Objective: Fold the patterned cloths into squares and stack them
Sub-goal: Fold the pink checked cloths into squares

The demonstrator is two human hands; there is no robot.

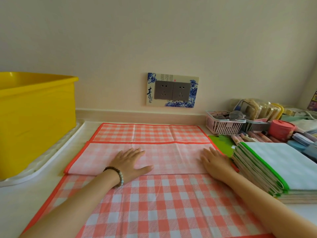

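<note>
Left hand [131, 163] and right hand [215, 163] lie flat, fingers straight, pressing the folded band of the orange checked cloth [154, 200], likely setting the crease. Folded stack [274, 169] just right of right hand.

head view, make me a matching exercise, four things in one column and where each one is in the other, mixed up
1. yellow tub
2. pink basket
3. stack of folded cloths
4. checked cloth

a. spread in the middle, under the left hand and right hand
b. far left
c. near right, green edges showing
d. back right, near the wall

Pairs: 1-b, 2-d, 3-c, 4-a
</note>
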